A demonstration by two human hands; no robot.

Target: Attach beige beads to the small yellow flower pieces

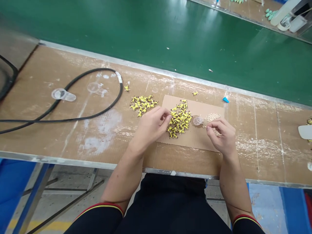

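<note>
My left hand (156, 123) is at the left edge of a pile of small yellow-and-black figures (179, 120), its thumb and fingertips pinched together. Whatever lies between those fingertips is too small to make out. Over a heap of tiny pale pieces (213, 117) is my right hand (221, 133), also closed in a pinch, with its contents hidden. A small clear round cup (198, 121) stands between the pile and the heap. All of these rest on a flat cardboard sheet (195, 141).
More yellow figures (143, 104) lie left of the sheet. A black cable (97, 114) loops across the left of the table, near a clear plastic scoop-like piece (62, 94). A blue cone-shaped cap (226, 99) sits behind the sheet. The green belt (156, 42) runs beyond the table's edge.
</note>
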